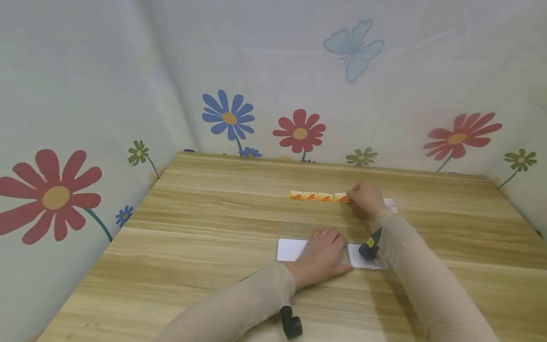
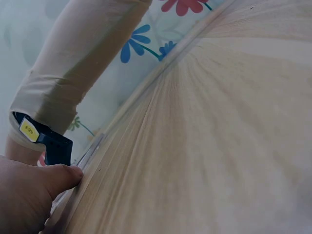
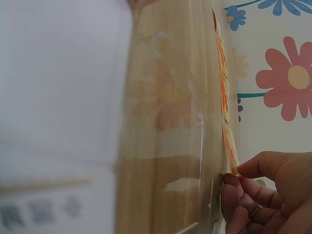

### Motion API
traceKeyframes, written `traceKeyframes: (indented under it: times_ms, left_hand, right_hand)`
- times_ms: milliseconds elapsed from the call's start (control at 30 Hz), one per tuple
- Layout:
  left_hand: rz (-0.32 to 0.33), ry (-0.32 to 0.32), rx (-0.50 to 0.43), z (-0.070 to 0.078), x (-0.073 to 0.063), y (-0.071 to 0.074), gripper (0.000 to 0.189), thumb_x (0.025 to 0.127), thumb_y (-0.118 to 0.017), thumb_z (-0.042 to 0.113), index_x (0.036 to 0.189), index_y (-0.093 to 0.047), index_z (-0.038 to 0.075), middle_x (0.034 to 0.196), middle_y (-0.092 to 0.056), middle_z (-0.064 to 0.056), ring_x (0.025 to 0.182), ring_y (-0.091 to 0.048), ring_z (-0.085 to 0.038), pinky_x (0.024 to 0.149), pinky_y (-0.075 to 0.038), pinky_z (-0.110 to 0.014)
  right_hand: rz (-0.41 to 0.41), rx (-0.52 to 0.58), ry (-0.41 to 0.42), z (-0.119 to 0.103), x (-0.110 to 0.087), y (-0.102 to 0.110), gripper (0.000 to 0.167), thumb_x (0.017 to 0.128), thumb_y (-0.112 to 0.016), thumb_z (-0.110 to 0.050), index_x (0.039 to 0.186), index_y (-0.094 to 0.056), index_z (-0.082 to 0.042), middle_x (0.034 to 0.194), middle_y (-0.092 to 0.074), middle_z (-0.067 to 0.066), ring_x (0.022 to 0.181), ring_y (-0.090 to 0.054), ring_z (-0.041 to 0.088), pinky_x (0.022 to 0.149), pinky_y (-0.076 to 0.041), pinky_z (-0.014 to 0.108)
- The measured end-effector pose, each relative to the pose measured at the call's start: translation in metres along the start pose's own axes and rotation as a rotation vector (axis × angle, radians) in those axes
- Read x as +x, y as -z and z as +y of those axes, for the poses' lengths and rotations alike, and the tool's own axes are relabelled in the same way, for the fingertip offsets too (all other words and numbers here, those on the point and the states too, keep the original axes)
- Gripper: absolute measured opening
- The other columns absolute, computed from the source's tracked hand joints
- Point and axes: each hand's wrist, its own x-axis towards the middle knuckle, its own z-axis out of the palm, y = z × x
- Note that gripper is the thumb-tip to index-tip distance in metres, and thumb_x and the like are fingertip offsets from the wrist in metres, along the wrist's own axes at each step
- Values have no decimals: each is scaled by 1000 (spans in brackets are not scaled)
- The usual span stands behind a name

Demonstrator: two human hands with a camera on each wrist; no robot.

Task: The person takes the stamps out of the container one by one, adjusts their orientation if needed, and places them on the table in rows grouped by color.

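In the head view my right hand (image 1: 366,198) pinches the right end of a small yellow-and-orange printed card (image 1: 341,197). It is the rightmost in a row of several alike cards (image 1: 311,195). The right wrist view shows thumb and forefinger of this hand (image 3: 273,192) on the card's edge (image 3: 230,146), one side lifted or tilted. My left hand (image 1: 322,251) lies flat, fingers extended, across white rectangular cards (image 1: 291,250) in what looks like a clear plastic holder. A clear flap (image 1: 297,228) spreads behind the fingers. In the left wrist view only this hand's thumb side (image 2: 29,195) shows.
A pale printed piece (image 1: 391,205) lies just right of my right hand, partly covered. Another white card (image 1: 358,261) sits under the right wrist's dark camera (image 1: 371,246). The wooden table (image 1: 192,204) runs back to a flower-printed curtain (image 1: 265,61).
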Motion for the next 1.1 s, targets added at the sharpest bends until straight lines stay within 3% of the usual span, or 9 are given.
traceKeyframes:
  times_ms: [233, 567, 700, 900, 1100]
  left_hand:
    - [-8, 5, -1, 2, 2, 1, 51, 84, -62, 59, 116, -61, 19, 117, -56, 4, 115, -51, -14, 103, -40, -33]
    - [-10, 3, 7, 2, 3, 1, 52, 83, -63, 58, 116, -61, 18, 116, -56, 4, 113, -51, -13, 101, -40, -30]
    - [-20, 7, 0, 2, 3, 1, 52, 84, -63, 58, 116, -61, 18, 116, -56, 4, 113, -51, -13, 101, -40, -30]
    - [-23, 11, 0, 2, 3, 2, 52, 84, -62, 58, 117, -61, 18, 118, -56, 3, 114, -51, -13, 101, -40, -29]
    - [-17, 10, -13, 1, 1, 1, 52, 84, -63, 57, 117, -61, 17, 118, -57, 3, 114, -52, -14, 102, -40, -30]
  right_hand:
    - [1, -13, 11, 0, -1, 3, 23, 87, -55, -17, 96, -62, 3, 76, -65, 8, 72, -56, 19, 63, -44, 26]
    - [9, -10, 24, -1, -3, 7, 23, 87, -53, -19, 96, -61, 1, 91, -64, 15, 79, -57, 26, 65, -44, 27]
    - [17, -29, 31, -2, -2, 10, 26, 88, -53, -19, 99, -62, 3, 90, -66, 15, 79, -58, 25, 65, -45, 27]
    - [-12, 17, -19, -7, -4, 16, 29, 91, -53, -17, 109, -59, 5, 96, -66, 17, 78, -61, 20, 63, -48, 24]
    - [-13, 62, 26, -8, -8, 21, 30, 91, -54, -17, 110, -58, 6, 104, -65, 23, 88, -66, 30, 65, -51, 25]
